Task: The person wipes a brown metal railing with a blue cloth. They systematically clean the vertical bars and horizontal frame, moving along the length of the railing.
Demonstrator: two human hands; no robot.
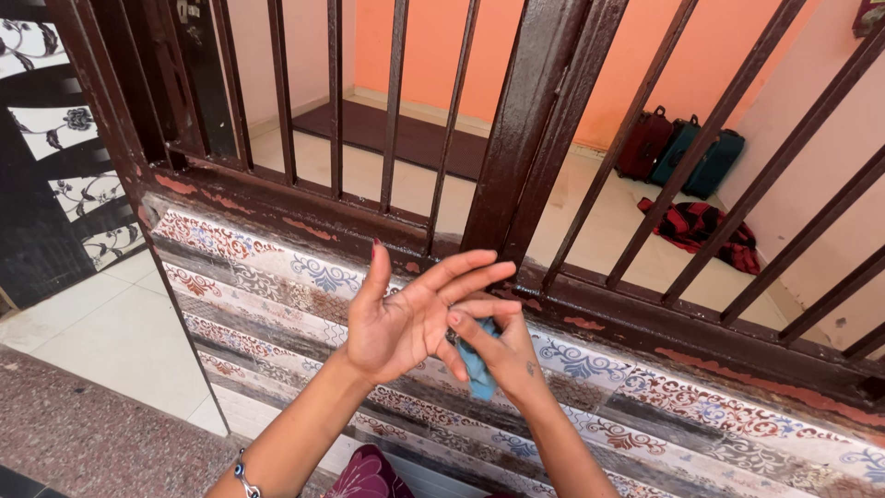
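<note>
The right hand (pixel 502 355) pinches a small blue cloth (pixel 477 367) and rubs the open, spread left hand (pixel 406 318). It looks like wiping the palm; next it needs firm, careful rubs.

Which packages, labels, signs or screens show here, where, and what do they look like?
None in view: no package, label, sign or screen.
Nearest to it: three suitcases, red, teal and dark blue, upright against the orange wall beyond the brown metal grille.
In hand: a small blue cloth, pinched by the right hand against the open left hand.

Brown metal grille (pixel 516 120), patterned tiles (pixel 277 277), suitcases (pixel 682 152) on floor beyond.
</note>
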